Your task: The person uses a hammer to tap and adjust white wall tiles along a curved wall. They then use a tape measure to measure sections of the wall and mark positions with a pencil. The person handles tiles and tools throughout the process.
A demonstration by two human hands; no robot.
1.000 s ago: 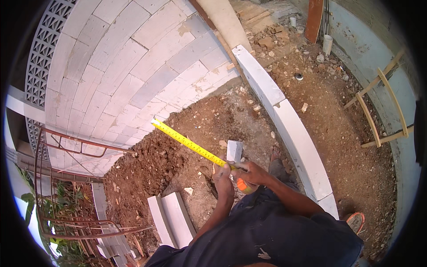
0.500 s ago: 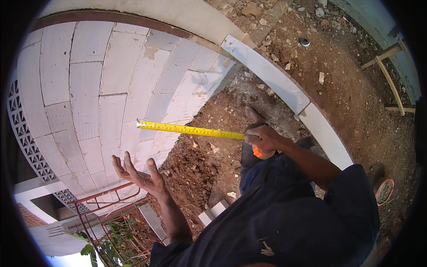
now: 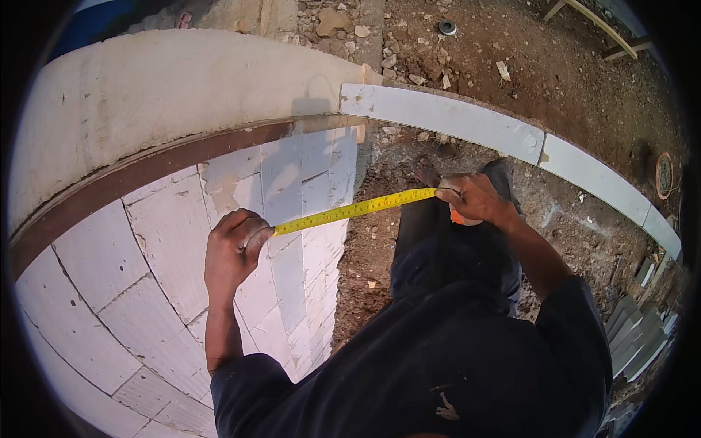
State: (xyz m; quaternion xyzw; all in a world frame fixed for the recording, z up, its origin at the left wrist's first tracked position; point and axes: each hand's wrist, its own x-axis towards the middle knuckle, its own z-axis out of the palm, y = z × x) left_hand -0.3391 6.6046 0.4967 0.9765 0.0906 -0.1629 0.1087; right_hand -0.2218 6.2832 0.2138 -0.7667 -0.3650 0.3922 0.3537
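A yellow tape measure (image 3: 350, 209) stretches between my two hands, its blade slanting slightly up to the right. At its free end, my left hand (image 3: 235, 244) pinches the tip between thumb and fingers, in front of the block wall. My right hand (image 3: 471, 198) grips the tape's case, of which only an orange part (image 3: 460, 217) shows below the fingers. The white block wall (image 3: 175, 255) stands behind and beneath the blade on the left. Beneath my right hand, my legs and one foot show on the dirt.
A row of pale blocks (image 3: 445, 123) curves across the ground ahead, meeting a plastered wall (image 3: 182, 95) with a brown beam (image 3: 146, 164). Farther off lie rubble (image 3: 332, 23), a dark roll (image 3: 447, 28) and wooden pieces (image 3: 599, 25). Stacked grey slabs (image 3: 635, 336) and a round container (image 3: 664, 175) are at right.
My left hand, open and apart from the tape before, has closed on its free end. The view has turned toward the plastered wall, and the blade now tilts the other way.
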